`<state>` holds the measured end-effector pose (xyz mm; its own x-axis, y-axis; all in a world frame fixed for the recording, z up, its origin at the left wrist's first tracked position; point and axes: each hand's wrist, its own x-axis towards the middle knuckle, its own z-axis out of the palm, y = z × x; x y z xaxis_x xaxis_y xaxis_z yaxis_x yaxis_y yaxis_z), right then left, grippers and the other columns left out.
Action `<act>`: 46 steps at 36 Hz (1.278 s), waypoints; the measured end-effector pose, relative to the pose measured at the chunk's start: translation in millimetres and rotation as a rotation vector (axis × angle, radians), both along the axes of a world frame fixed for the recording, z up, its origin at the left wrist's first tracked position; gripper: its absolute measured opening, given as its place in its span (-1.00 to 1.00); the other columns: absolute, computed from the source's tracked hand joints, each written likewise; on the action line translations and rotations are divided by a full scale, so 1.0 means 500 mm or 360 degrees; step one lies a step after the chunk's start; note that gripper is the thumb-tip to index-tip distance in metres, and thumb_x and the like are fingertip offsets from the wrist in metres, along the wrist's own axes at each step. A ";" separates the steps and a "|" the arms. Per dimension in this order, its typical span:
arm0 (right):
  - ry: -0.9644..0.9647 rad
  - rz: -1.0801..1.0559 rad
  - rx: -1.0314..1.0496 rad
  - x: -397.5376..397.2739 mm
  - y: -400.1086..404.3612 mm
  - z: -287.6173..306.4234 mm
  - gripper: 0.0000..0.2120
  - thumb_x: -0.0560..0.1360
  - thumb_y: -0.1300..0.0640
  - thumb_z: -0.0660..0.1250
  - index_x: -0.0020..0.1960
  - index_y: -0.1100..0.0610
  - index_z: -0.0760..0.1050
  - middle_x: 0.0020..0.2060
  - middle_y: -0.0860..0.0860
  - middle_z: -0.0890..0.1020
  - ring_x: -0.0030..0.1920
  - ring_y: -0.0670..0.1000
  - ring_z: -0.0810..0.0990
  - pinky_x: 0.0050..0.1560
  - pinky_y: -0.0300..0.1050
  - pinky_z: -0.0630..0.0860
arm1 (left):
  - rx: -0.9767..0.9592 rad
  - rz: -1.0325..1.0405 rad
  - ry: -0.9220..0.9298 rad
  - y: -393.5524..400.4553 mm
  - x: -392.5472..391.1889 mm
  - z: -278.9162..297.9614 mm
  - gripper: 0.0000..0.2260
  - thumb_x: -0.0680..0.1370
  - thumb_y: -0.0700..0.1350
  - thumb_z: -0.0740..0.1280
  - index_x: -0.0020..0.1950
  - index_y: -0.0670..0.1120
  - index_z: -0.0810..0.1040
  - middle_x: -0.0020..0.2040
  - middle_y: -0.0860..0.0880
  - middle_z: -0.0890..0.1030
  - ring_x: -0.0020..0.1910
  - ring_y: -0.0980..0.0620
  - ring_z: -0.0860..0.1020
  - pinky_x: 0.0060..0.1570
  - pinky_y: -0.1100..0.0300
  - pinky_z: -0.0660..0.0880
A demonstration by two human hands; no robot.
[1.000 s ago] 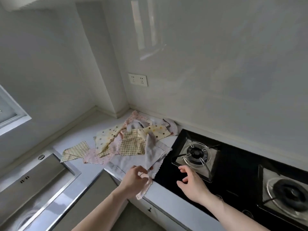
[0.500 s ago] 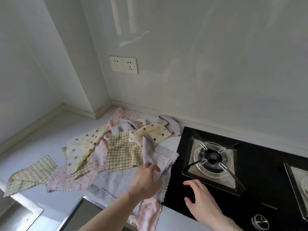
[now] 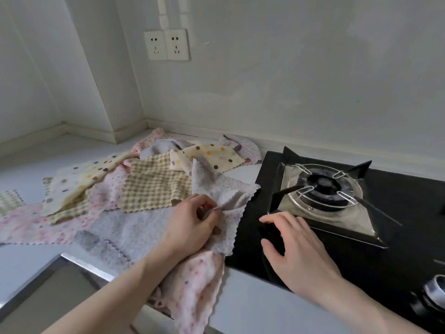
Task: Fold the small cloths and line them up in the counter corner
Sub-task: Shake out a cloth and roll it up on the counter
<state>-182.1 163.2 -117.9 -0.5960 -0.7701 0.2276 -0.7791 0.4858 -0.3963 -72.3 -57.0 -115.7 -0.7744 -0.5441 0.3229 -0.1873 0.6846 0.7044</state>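
Head view is taken from above a pale counter (image 3: 36, 162). At nine o'clock, a green checked cloth (image 3: 8, 201) is cut off by the frame edge. Toward ten o'clock, a cream dotted cloth (image 3: 79, 182) is draped over a pink speckled cloth (image 3: 26, 225). Just right of these, a larger checked cloth (image 3: 154, 186) is laid flat over the heap, with a second cream dotted cloth (image 3: 212, 155) behind it at twelve o'clock, near the wall. All of these are seen unfolded and overlapping, short of the counter corner at eleven o'clock.

A grey cloth (image 3: 144, 227) is spread at the centre, its right edge lapping onto the black hob (image 3: 397, 261). The left hand (image 3: 190, 225) is set on this cloth, thumb and fingers closed on a raised fold of it. A pink cloth (image 3: 195, 292) is hung over the counter's front edge at six o'clock, beneath the left wrist.

The right hand (image 3: 296, 251) is held over the hob at four o'clock, fingers spread and nothing gripped; contact with the glass cannot be confirmed. A burner (image 3: 325, 186) is noted at two o'clock. Twin wall sockets (image 3: 166, 44) are noted at eleven o'clock.
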 end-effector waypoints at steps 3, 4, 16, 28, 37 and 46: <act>0.0013 -0.0015 -0.0031 0.001 0.004 -0.003 -0.64 0.60 -0.13 0.22 0.37 -0.21 0.27 0.22 -0.37 0.36 0.18 -0.27 0.29 0.21 -0.33 0.26 | 0.0059 0.0023 0.0090 0.008 0.003 -0.001 -0.86 0.60 -0.04 0.39 -0.17 0.03 0.58 -0.30 0.11 0.65 -0.40 0.20 0.65 -0.35 0.27 0.45; 0.0007 -0.0021 -0.0039 0.002 0.005 -0.002 -0.64 0.60 -0.13 0.22 0.38 -0.20 0.27 0.22 -0.36 0.36 0.17 -0.26 0.29 0.20 -0.32 0.26 | 0.0047 0.0065 0.0120 0.009 0.004 -0.001 -0.86 0.60 -0.03 0.39 -0.17 0.05 0.58 -0.32 0.13 0.65 -0.39 0.21 0.64 -0.34 0.28 0.45; -0.0395 -0.0205 -0.0290 0.073 0.054 0.032 -0.54 0.49 -0.01 0.43 0.36 -0.10 0.40 0.18 -0.17 0.52 0.09 -0.11 0.51 0.10 -0.18 0.42 | 0.0202 0.0298 0.0322 0.080 0.087 0.188 -0.83 0.55 -0.23 0.21 0.02 0.00 0.53 0.03 0.01 0.63 -0.15 -0.04 0.61 -0.33 0.14 0.55; -0.0611 0.0035 -0.0418 0.254 0.201 0.234 -0.23 0.38 -0.21 0.54 0.47 -0.07 0.28 0.28 -0.16 0.48 0.24 -0.10 0.50 0.16 -0.21 0.42 | 0.0059 -0.0012 0.0351 0.275 0.188 0.458 -0.69 0.52 -0.28 0.27 0.09 0.01 0.72 -0.01 0.04 0.72 -0.07 0.17 0.66 -0.16 0.45 0.51; -0.0529 -0.0020 -0.0763 0.336 0.279 0.345 -0.47 0.39 -0.20 0.54 0.24 -0.06 0.45 0.08 -0.23 0.60 0.05 -0.19 0.60 -0.03 -0.25 0.55 | -0.0488 -0.0042 0.0200 0.383 0.250 0.517 -0.91 0.41 -0.11 0.46 -0.14 0.04 0.74 -0.22 0.14 0.68 -0.17 0.13 0.63 -0.16 0.25 0.60; -0.0137 -0.0170 -0.0755 0.307 0.336 0.379 -0.87 0.54 0.01 0.39 -0.16 -0.01 0.64 -0.24 -0.12 0.70 -0.23 -0.12 0.60 -0.26 -0.25 0.42 | -0.0757 -0.0059 -0.0165 0.406 0.273 0.520 -0.95 0.46 0.00 0.44 -0.20 0.08 0.63 -0.17 0.12 0.63 -0.14 0.02 0.59 -0.12 0.21 0.49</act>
<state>-28.8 331.4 71.7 -0.6981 -0.5270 0.4847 -0.6894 0.3118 -0.6539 64.1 145.9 144.5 -0.8317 -0.3265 0.4492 -0.2095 0.9336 0.2907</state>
